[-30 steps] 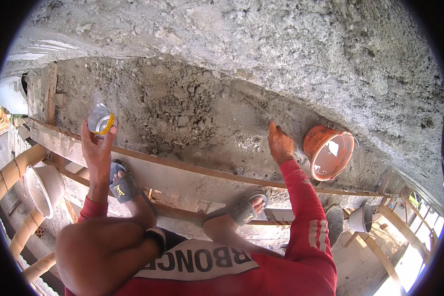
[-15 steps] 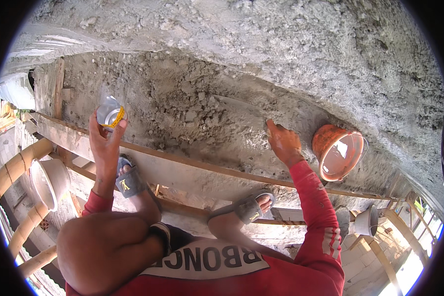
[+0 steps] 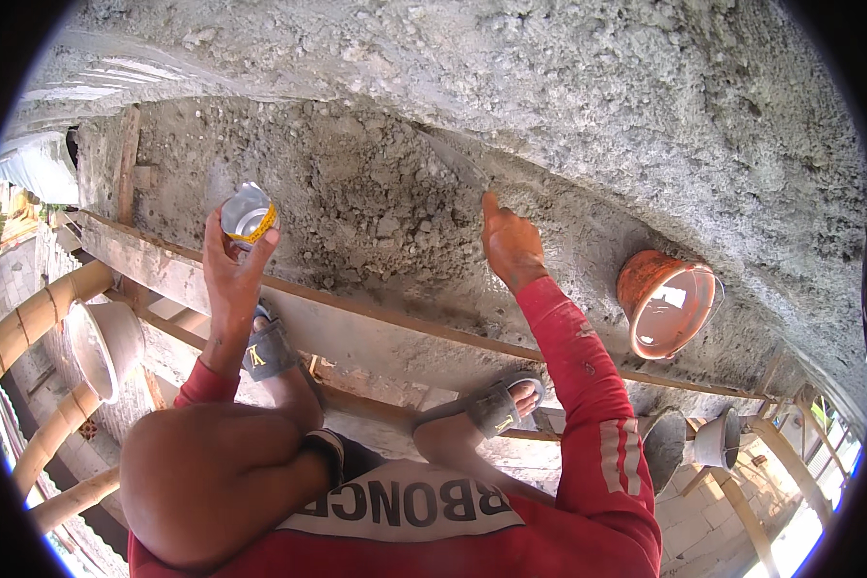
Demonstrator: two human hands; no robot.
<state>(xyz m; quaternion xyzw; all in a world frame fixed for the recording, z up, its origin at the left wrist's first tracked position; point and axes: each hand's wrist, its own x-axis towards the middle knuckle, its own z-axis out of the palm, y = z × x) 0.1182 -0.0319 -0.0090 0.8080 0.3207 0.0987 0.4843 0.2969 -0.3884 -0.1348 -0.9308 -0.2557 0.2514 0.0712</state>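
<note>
My left hand is wrapped round a small clear, silvery cup with a yellow band, held up with its mouth visible. My right hand is closed, index finger pointing forward, on a trowel whose grey blade reaches away to the upper left. The handle is hidden under my fingers. Against the rough grey wall, the blade lies beside crumbly mortar spread on the ledge. Whether it touches the wall, I cannot tell.
An orange bucket with pale liquid stands to the right of my right hand. A wooden plank edge runs between the mortar and my sandalled feet. Bamboo poles and a white basin are at the left, more buckets at the lower right.
My right hand has moved left and away from me with the trowel, its blade now closer to the wall. The cup in my left hand appears slightly further right.
</note>
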